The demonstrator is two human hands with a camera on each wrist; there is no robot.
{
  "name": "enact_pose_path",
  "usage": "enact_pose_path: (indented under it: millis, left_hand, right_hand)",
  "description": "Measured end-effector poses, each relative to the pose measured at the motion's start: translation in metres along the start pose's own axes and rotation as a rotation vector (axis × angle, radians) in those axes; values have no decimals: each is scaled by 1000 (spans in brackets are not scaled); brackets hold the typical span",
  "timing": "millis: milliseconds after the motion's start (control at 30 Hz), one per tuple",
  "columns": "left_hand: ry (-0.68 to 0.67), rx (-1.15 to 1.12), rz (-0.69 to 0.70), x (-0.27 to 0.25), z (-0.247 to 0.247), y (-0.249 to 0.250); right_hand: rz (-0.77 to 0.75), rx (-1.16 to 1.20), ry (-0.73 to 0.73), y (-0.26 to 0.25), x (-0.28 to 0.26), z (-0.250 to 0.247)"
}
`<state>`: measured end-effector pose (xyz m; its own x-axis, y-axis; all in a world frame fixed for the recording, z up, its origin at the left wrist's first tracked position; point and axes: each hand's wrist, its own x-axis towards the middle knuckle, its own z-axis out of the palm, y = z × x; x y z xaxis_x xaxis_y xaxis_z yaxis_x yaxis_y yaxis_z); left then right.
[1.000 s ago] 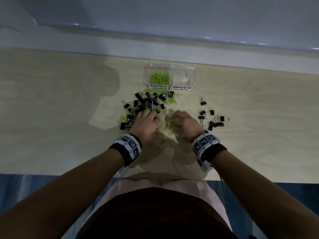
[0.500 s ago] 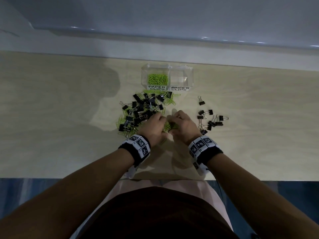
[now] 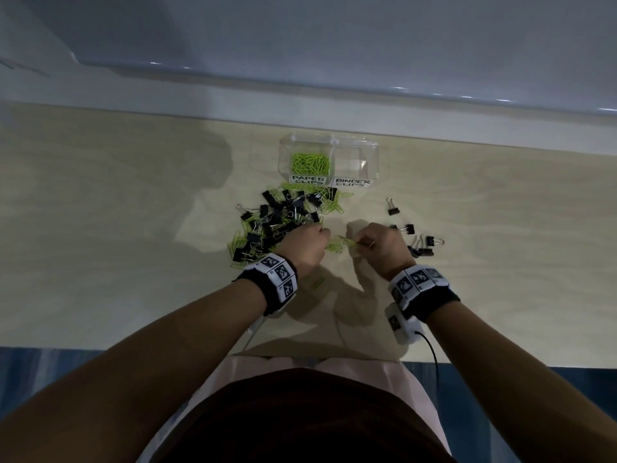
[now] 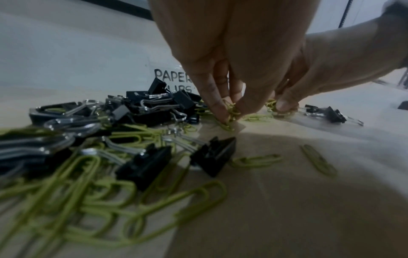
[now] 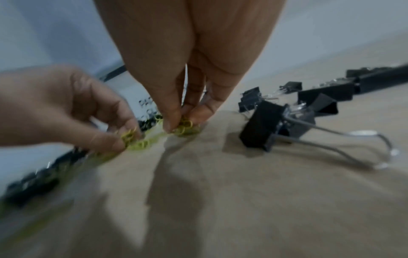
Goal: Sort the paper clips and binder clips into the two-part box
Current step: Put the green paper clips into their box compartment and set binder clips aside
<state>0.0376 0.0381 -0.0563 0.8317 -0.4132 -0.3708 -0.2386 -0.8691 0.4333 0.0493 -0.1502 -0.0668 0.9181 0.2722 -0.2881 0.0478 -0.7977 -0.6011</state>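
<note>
A clear two-part box [image 3: 329, 147] stands at the back of the table, labelled PAPER CLIPS and BINDER CLIPS; green paper clips lie in its left part [image 3: 310, 163], the right part looks empty. A mixed pile of black binder clips [image 3: 280, 218] and green paper clips [image 4: 66, 200] lies in front of it. My left hand [image 3: 305, 247] pinches a small bunch of green paper clips [image 4: 232, 111] at the table. My right hand [image 3: 380, 243] pinches another bunch of green paper clips [image 5: 183, 128] just beside it.
A separate group of black binder clips [image 3: 420, 243] lies right of my right hand, one large in the right wrist view [image 5: 276, 125]. A lone paper clip [image 3: 317, 283] lies near my left wrist. The pale wooden table [image 3: 100, 228] ends at a grey wall behind the box.
Both hands drew together over the loose paper clips between the piles, then parted slightly, each now pinching green paper clips. The piles and box stayed in place.
</note>
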Motion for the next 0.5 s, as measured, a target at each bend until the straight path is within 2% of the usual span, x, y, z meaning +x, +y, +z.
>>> enact_pose_path:
  millis: [67, 133, 200, 267, 400, 500]
  left_hand:
    - [16, -101, -35, 0, -3, -2]
    - [67, -290, -104, -1, -7, -6]
    - [137, -462, -177, -1, -18, -10]
    - [233, -537, -202, 3, -36, -16]
    - [441, -566, -236, 20, -84, -33]
    - [565, -546, -293, 41, -109, -42]
  right_hand:
    - [127, 151, 24, -3, 6, -9]
    - [182, 270, 47, -11, 17, -18]
    - [151, 361, 88, -26, 36, -29]
    - [105, 419, 119, -47, 59, -38]
    - [31, 388, 193, -87, 110, -46]
    - [26, 242, 163, -102, 134, -42]
